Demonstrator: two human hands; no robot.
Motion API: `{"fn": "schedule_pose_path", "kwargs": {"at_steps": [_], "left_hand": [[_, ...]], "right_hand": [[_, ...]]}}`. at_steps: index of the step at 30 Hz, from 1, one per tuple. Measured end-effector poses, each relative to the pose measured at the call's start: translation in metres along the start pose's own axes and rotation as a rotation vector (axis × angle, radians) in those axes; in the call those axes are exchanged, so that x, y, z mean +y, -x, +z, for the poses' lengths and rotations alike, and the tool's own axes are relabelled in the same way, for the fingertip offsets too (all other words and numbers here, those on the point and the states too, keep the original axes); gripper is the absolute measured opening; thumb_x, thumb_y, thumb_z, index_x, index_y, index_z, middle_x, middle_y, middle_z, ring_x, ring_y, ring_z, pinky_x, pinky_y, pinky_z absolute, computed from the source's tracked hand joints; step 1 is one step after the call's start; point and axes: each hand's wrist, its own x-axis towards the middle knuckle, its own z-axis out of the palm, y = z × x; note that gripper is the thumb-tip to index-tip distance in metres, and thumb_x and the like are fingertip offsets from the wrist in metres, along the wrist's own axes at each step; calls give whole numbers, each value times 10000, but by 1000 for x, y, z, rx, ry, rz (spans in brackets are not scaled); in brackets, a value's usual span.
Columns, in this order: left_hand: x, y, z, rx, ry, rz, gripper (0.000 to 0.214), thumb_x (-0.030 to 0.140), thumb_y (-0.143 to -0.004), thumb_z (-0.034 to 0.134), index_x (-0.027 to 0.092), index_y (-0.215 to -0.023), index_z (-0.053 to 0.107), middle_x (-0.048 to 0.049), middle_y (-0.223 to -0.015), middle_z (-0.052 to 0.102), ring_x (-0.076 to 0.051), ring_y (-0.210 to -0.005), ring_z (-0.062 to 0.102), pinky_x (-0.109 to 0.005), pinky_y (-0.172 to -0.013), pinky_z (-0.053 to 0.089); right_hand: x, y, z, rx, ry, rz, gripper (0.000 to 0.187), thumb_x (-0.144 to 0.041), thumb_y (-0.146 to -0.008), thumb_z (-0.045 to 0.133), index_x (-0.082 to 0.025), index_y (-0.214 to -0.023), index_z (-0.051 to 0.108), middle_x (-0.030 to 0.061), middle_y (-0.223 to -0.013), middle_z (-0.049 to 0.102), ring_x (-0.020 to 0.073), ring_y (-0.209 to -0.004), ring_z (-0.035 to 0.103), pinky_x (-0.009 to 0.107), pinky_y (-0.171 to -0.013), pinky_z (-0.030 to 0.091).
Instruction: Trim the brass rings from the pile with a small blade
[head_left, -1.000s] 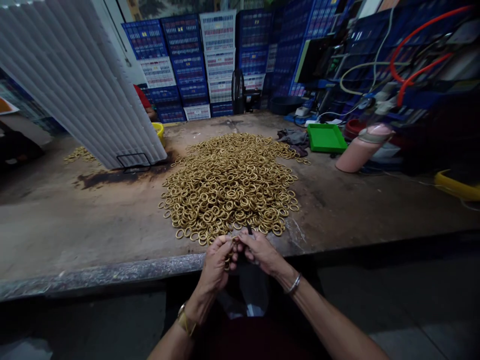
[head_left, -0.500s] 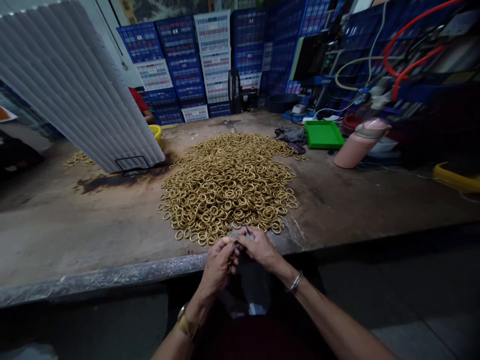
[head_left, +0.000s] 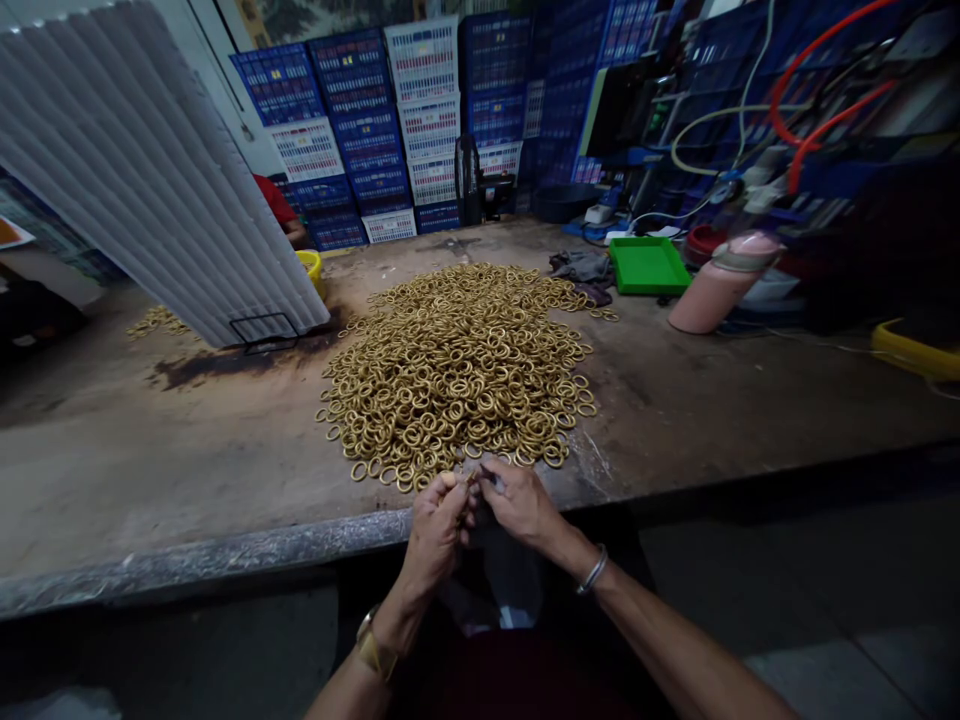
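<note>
A big heap of brass rings [head_left: 457, 365] lies in the middle of the worn workbench [head_left: 150, 470]. My left hand [head_left: 437, 530] and my right hand [head_left: 521, 505] meet at the bench's front edge, just below the heap. Both are closed in a pinch, fingertips touching. A small ring shows between the left fingers, and a thin dark tool sticks out of the right hand. A clear plastic bag [head_left: 502, 590] hangs below my hands, over my lap.
A white corrugated panel [head_left: 157, 180] leans at the back left, with a smaller ring pile [head_left: 157, 320] beside it and a person in red behind. A green tray [head_left: 646, 266], a pink flask [head_left: 716, 285], cloth, hoses and stacked blue and white crates fill the back.
My hands have stayed together at the bench edge, only shifting slightly. The camera has drifted a little; the heap has not moved.
</note>
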Motion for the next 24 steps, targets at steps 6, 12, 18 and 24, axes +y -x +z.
{"fn": "schedule_pose_path", "kwargs": {"at_steps": [6, 12, 18, 24], "left_hand": [[-4, -2, -2, 20, -102, 87, 266, 417, -729, 561, 160, -692, 506, 46, -547, 481, -51, -424, 412, -149, -356, 287], [2, 10, -2, -88, 14, -22, 235, 389, -740, 572, 164, -776, 516, 33, -622, 523, -41, -443, 436, -130, -364, 292], [2, 10, -4, -102, 322, -160, 242, 367, -711, 620, 155, -754, 509, 5, -694, 556, -50, -489, 468, -125, -356, 287], [-8, 3, -10, -65, 422, -219, 276, 369, -677, 650, 115, -733, 556, -82, -755, 620, -94, -545, 528, -140, -344, 287]], "right_hand": [[-7, 8, -1, -164, 339, -63, 161, -145, -735, 422, -191, -774, 570, 21, -681, 622, 131, -627, 548, 221, -549, 290], [1, -5, -4, -92, 526, 59, 235, -151, -737, 432, -204, -930, 555, 38, -754, 647, 153, -673, 578, 237, -550, 271], [6, -22, -5, 92, 521, 48, 253, -175, -756, 449, -200, -1002, 506, 39, -881, 645, 157, -792, 582, 230, -624, 304], [-7, -40, -10, 49, 592, 67, 268, -163, -748, 445, -238, -992, 526, 22, -848, 652, 164, -751, 590, 244, -609, 291]]}}
